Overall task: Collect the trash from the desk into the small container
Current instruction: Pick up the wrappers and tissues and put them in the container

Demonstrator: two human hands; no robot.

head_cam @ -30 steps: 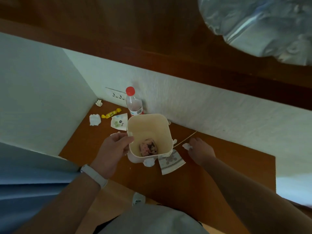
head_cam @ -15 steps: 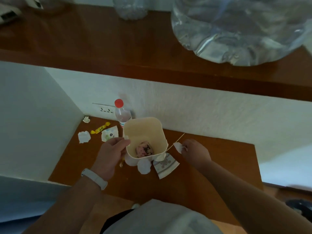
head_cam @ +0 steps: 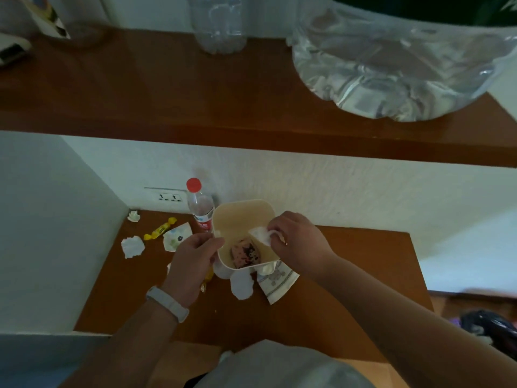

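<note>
Gold wrapper (head_cam: 204,284) partly under left hand (head_cam: 193,259)

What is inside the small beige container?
A pink printed wrapper lies at the bottom of the container; the right hand holds a white tissue at its opening. Anything beneath the wrapper is covered.

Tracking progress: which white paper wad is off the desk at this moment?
The wad pinched by the right hand over the container opening; the others lie on the desk.

Tabletop (head_cam: 126,289) and shelf (head_cam: 140,88): reddish-brown wood, smooth, the shelf glossier. Container (head_cam: 243,214): cream plastic, matt; bottle (head_cam: 200,205): clear shiny plastic; bag (head_cam: 391,74) on shelf: thin, crinkled, glossy clear plastic. Tissue (head_cam: 261,235) and paper scrap (head_cam: 133,247): white crumpled paper, matt; wall (head_cam: 335,186): rough, textured plaster.
</note>
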